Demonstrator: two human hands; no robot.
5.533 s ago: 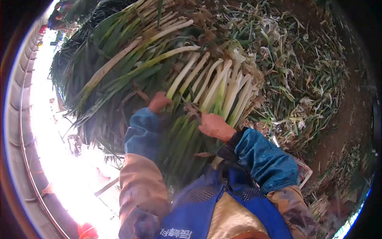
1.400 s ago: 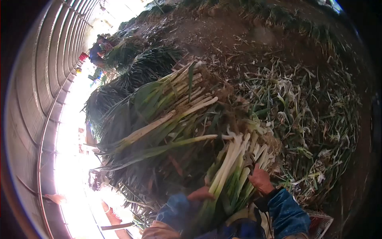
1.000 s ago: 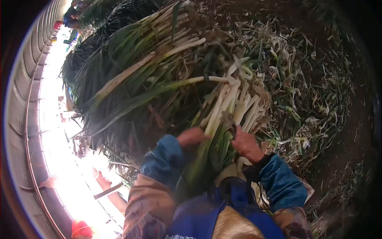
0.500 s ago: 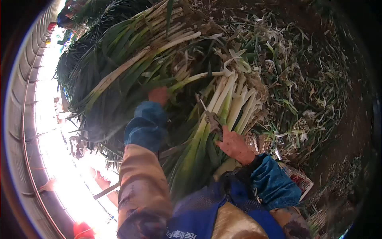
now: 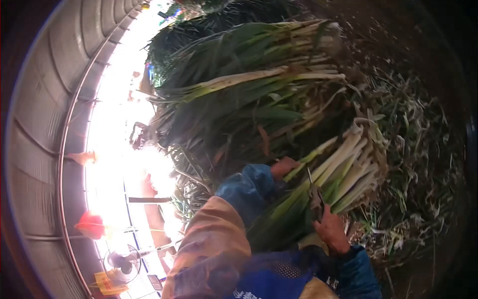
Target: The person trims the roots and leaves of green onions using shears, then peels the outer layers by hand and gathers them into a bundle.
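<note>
My left hand (image 5: 284, 168) is closed around the green part of a single leek stalk (image 5: 318, 150), beside the near bundle. In my right hand (image 5: 331, 229) is a knife (image 5: 315, 195), its thin blade pointing up and away over the stalks. Under the knife lies the near bundle of leeks (image 5: 348, 167), white root ends to the upper right and green leaves towards my body. A larger heap of leeks (image 5: 239, 94) lies beyond my left hand, with pale stalks across its top.
Leaf scraps (image 5: 408, 149) cover the ground on the right. On the left are a curved wall (image 5: 40, 129) with a metal rail, a fan (image 5: 122, 263), a red object (image 5: 89, 225) and a yellow item (image 5: 109, 284). Bright glare washes out the area between.
The view has turned, so the leeks appear further right and more wall shows. My left hand has come closer to the near bundle, holding the stalk. The knife stays in my right hand.
</note>
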